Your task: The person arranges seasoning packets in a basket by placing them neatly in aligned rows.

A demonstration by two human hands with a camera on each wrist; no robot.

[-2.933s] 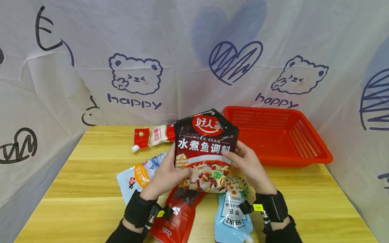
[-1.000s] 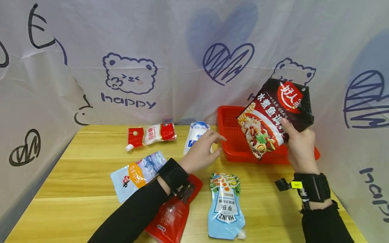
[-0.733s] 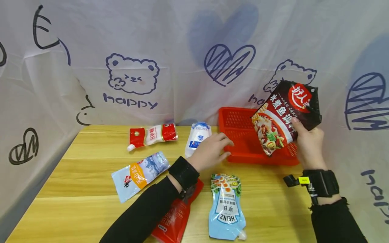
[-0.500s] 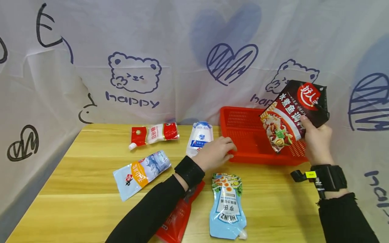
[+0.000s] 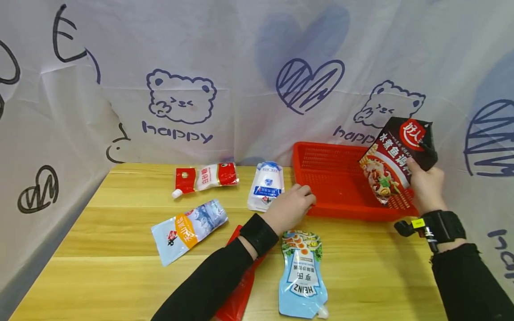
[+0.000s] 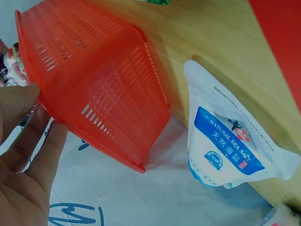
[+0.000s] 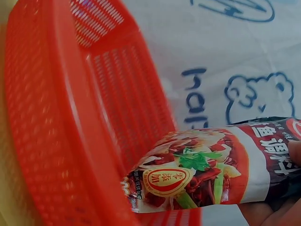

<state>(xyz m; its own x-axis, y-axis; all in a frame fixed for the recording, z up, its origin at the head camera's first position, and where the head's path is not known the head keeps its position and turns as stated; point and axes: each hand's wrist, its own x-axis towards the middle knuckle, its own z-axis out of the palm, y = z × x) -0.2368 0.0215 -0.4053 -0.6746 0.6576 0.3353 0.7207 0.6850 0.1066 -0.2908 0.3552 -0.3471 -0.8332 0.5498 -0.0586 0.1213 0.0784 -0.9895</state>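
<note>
My right hand (image 5: 429,187) holds a dark red and black seasoning packet (image 5: 385,167) by its edge, thumb across the front. The packet leans over the right end of a red plastic basket (image 5: 345,213). In the right wrist view, the packet's lower end (image 7: 188,179) overlaps the basket's rim (image 7: 77,103). My left hand (image 5: 290,206) is at the basket's near left corner; in the left wrist view its thumb and fingers (image 6: 51,146) pinch the rim. Just left of that hand lies a white and blue sea salt pouch (image 5: 266,185).
On the wooden table (image 5: 104,276) lie a red and white spouted pouch (image 5: 206,177), a light blue and orange packet (image 5: 188,231) and a blue Heinz pouch (image 5: 302,276). A red pouch (image 5: 241,285) is partly under my left forearm. A white cloth (image 5: 249,44) hangs behind.
Both hands held the packet mid-table at first. My left hand let go and went to the basket's corner. The right hand carried the packet right and has lowered it over the basket.
</note>
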